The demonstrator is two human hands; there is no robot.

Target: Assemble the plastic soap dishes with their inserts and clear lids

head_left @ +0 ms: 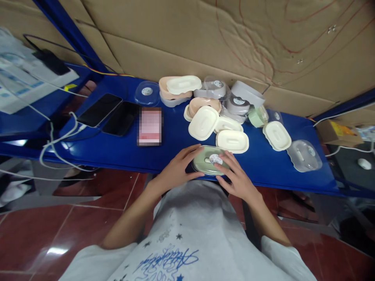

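A pale green oval box with a clear lid and a round sticker lies at the near edge of the blue bench. My left hand curls round its left side, fingers over the rim. My right hand rests on its right side, fingertips pressing the lid near the sticker. Both hands grip the box together. Just behind it lies a cream lid.
Behind stand several cream lids, pink, grey and green boxes and clear lids. Two dark phones with white cables and a pink card lie to the left. Cardboard backs the bench. Red floor tiles lie below.
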